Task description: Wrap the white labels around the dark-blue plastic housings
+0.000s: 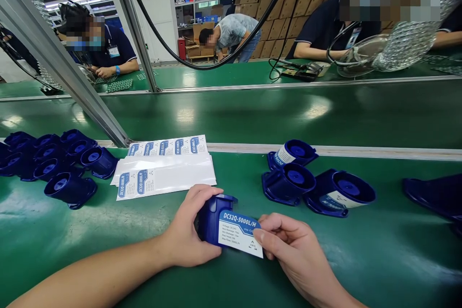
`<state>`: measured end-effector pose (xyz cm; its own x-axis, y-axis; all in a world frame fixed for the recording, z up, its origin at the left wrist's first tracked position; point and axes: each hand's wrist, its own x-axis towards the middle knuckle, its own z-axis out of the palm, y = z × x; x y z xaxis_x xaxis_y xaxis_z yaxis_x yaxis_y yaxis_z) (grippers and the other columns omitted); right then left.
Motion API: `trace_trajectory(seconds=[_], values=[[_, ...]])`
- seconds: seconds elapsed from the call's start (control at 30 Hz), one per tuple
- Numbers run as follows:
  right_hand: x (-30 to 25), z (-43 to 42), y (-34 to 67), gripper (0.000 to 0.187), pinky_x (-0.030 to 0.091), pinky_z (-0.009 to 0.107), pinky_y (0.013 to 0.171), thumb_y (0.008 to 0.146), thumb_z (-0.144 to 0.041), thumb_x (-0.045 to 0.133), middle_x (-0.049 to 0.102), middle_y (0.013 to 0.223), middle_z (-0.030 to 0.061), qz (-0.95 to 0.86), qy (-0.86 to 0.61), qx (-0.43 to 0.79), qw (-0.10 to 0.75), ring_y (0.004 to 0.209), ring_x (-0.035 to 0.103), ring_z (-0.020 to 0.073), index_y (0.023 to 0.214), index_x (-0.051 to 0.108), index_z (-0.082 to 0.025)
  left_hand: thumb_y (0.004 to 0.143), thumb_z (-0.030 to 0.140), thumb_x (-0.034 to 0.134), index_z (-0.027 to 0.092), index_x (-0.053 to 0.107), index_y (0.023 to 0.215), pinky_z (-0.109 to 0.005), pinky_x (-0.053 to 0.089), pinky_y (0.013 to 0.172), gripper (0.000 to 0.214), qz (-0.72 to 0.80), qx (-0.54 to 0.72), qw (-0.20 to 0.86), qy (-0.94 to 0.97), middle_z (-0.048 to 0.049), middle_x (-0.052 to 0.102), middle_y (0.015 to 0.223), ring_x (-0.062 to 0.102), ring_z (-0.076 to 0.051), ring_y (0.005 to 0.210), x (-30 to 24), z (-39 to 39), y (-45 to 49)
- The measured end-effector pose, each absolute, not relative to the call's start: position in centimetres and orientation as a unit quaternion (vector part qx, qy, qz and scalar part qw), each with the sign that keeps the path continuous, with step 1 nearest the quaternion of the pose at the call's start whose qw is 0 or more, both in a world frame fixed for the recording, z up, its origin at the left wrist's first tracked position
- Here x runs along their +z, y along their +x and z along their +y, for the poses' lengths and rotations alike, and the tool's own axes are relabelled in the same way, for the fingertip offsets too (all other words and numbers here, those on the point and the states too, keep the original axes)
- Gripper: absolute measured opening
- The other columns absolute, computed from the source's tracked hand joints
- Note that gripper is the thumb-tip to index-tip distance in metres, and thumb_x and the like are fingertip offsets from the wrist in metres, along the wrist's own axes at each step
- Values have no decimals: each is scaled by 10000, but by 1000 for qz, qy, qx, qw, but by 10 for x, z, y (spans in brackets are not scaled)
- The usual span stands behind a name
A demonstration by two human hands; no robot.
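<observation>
My left hand [191, 231] is wrapped round a dark blue plastic pump housing [209, 221], held tilted above the green tabletop. Between the thumb and fingers of my right hand [288, 245] is the right end of a blue-and-white label [238, 233] printed "DC52Q-5000L/H". The label's left end lies against the side of the housing, while its right part sticks out from it. Behind my left hand lie label sheets [169, 173], the front one mostly bare with two labels at its left end. My fingers hide part of the housing.
Several blue housings [68, 187] stand at the left. Three more [294, 180], at least two labelled, stand right of centre; another blue part [436, 197] is at the right edge. A metal post [83, 72] slants down at the left. Across the green bench, co-workers [111, 48] sit.
</observation>
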<state>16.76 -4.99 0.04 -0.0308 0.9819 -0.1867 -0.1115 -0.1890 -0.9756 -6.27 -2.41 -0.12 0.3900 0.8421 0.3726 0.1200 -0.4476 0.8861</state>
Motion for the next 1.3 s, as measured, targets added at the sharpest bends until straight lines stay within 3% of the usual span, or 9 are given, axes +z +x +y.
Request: trace_trajectory(seconds=[0.57, 0.83, 0.93, 1.0, 1.07, 1.17, 1.3], values=[[4, -49, 166, 418, 373, 269, 518, 686, -550, 938, 636, 575, 2, -435, -516, 573, 465, 490, 514, 123, 621, 727, -195, 591, 17, 703, 302, 516, 1444, -497, 468, 1103, 918, 331, 443, 394, 734, -92, 531, 1329, 555, -322, 1243, -4, -24, -63], [2, -37, 168, 469, 386, 295, 530, 821, -577, 808, 618, 528, 4, -552, -546, 451, 440, 520, 517, 152, 580, 679, -195, 606, 37, 706, 303, 466, 1458, -542, 461, 1137, 925, 329, 457, 351, 749, -101, 516, 1383, 531, -340, 1307, -18, -24, -65], [-2, -30, 169, 390, 485, 307, 606, 811, -564, 825, 722, 703, 24, -548, -530, 460, 455, 646, 631, 191, 853, 714, -193, 613, 70, 733, 292, 467, 1437, -580, 439, 1165, 894, 338, 451, 340, 753, -106, 506, 1398, 525, -356, 1325, -23, -25, -68], [-2, -27, 168, 515, 559, 343, 725, 811, -559, 825, 782, 931, 70, -527, -495, 497, 480, 848, 719, 243, 1140, 664, -196, 616, 87, 749, 290, 462, 1437, -608, 420, 1180, 893, 339, 451, 324, 760, -113, 495, 1414, 514, -371, 1342, -26, -25, -69], [0, -28, 164, 649, 588, 388, 846, 790, -545, 837, 771, 1129, 121, -515, -463, 534, 485, 1045, 733, 286, 1279, 586, -199, 636, 95, 754, 295, 453, 1444, -618, 426, 1176, 886, 332, 449, 303, 772, -120, 493, 1415, 517, -374, 1343, -27, -25, -67], [5, -32, 155, 723, 574, 440, 964, 732, -477, 875, 754, 1215, 140, -527, -434, 570, 457, 1122, 729, 312, 1318, 552, -203, 710, 103, 728, 310, 435, 1472, -580, 488, 1133, 843, 294, 449, 269, 800, -129, 493, 1398, 547, -355, 1327, -24, -27, -62], [6, -36, 147, 585, 554, 474, 989, 710, -392, 858, 785, 1107, 119, -551, -425, 560, 450, 1056, 736, 321, 1203, 620, -186, 765, 88, 680, 310, 459, 1485, -522, 551, 1077, 785, 263, 450, 238, 820, -133, 495, 1366, 577, -328, 1293, -15, -33, -55]])
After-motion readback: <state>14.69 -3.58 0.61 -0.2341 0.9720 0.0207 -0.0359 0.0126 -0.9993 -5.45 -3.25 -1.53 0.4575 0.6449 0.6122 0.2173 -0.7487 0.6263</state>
